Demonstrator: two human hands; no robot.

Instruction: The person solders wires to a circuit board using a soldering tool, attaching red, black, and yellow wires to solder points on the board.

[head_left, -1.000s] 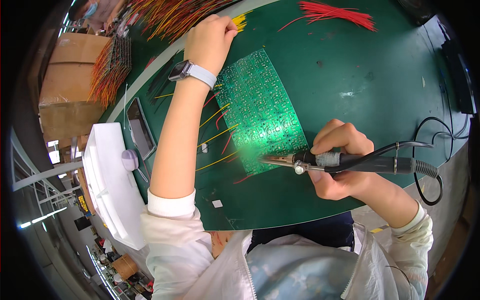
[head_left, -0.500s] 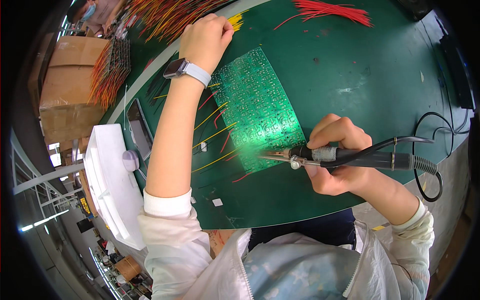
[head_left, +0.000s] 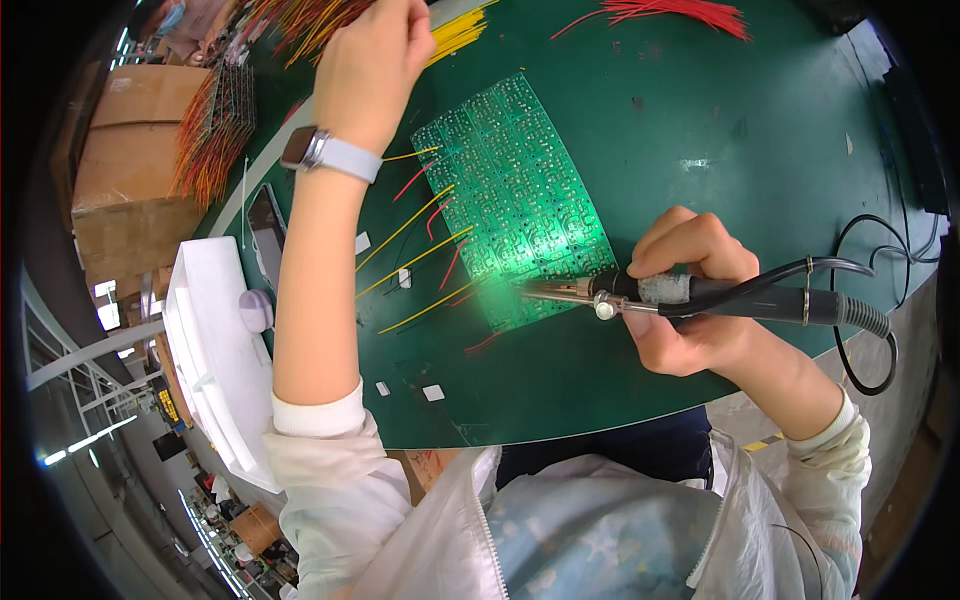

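My right hand (head_left: 697, 290) grips a soldering iron (head_left: 765, 300) with a metal feed tube clamped beside its barrel. Its tip hovers over or touches the lower part of a green circuit board panel (head_left: 520, 165), where a bright green glow lies; haze hides the exact contact. Yellow wires (head_left: 425, 308) and red wires (head_left: 437, 218) stick out leftward from the panel's left edge, with thin dark ones among them. Beyond the panel's upper left, my left hand (head_left: 370, 75) is closed with curled fingers, beside a bundle of yellow wires (head_left: 460, 35). Whatever its fingers hold is hidden.
Red wires (head_left: 680, 15) lie at the far side of the green table (head_left: 720, 120). A white foam tray (head_left: 210, 350) and a phone (head_left: 265, 235) are at left, near cardboard boxes (head_left: 130, 170). Black cables (head_left: 890, 225) loop at right. Another person appears at upper left.
My left hand has moved farther away and to the left. My right hand and the soldering iron have shifted slightly right. The panel sits slightly higher in view.
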